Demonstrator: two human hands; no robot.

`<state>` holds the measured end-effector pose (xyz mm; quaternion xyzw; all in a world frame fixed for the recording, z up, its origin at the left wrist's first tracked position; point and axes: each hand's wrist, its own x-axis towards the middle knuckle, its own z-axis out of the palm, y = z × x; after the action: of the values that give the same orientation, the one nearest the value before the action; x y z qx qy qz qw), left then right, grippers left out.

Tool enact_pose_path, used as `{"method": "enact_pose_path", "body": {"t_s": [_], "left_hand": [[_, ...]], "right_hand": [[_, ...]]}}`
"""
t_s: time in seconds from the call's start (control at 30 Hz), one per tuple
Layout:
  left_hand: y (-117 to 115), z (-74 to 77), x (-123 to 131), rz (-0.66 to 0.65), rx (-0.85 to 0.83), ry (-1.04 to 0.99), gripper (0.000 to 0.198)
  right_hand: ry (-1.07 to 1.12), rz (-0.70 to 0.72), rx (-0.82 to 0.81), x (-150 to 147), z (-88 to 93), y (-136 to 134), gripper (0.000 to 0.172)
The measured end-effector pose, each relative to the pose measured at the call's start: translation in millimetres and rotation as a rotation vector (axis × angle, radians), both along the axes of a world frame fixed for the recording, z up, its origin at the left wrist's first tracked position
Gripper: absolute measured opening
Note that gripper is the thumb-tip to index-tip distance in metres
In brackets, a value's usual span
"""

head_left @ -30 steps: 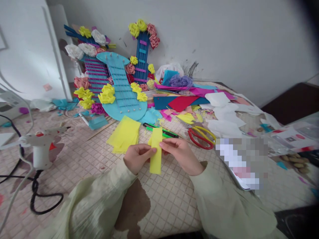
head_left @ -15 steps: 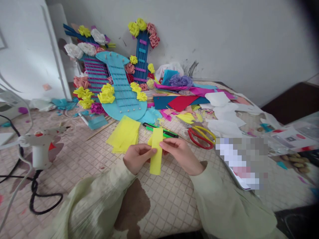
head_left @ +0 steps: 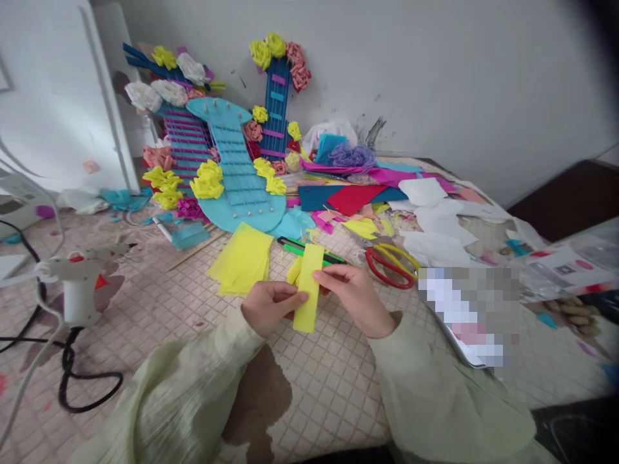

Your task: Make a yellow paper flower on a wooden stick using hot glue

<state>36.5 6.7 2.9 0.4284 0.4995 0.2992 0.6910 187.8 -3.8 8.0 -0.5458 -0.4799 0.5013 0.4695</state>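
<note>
I hold a yellow paper strip (head_left: 308, 303) upright in front of me, over the tiled floor. My left hand (head_left: 267, 307) pinches its left edge with thumb and fingers closed. My right hand (head_left: 351, 298) grips its right side, thumb across the front. Just beyond the strip lie a stack of yellow paper sheets (head_left: 242, 259) and a green utility knife (head_left: 309, 251).
Red-and-yellow scissors (head_left: 391, 264) lie to the right. A white glue gun (head_left: 77, 283) with black cord stands at left. Blue paper craft pieces with paper flowers (head_left: 227, 161) lean on the wall. Coloured and white paper scraps (head_left: 425, 212) spread at right.
The yellow strip has risen slightly and tilted to the right between both hands. My right thumb has shifted further across it.
</note>
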Motion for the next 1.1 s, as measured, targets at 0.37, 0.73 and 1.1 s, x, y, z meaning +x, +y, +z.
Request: {"method": "enact_pose_path", "body": {"t_s": [0.37,0.73,1.1], "left_hand": [[0.3,0.3,-0.1,0.005,-0.052,-0.005,0.013],[1.9,-2.2,-1.7,-0.012,0.067,0.020,0.015],[3.2,-2.2,-3.2,0.028,0.150,0.068,0.016]], "right_hand": [[0.008,-0.025,0.000,-0.8,3.8,0.6,0.017],[-0.019,0.065,-0.030,0.7,3.3,-0.2,0.021],[-0.045,0.131,-0.050,1.3,4.9,-1.2,0.023]]}}
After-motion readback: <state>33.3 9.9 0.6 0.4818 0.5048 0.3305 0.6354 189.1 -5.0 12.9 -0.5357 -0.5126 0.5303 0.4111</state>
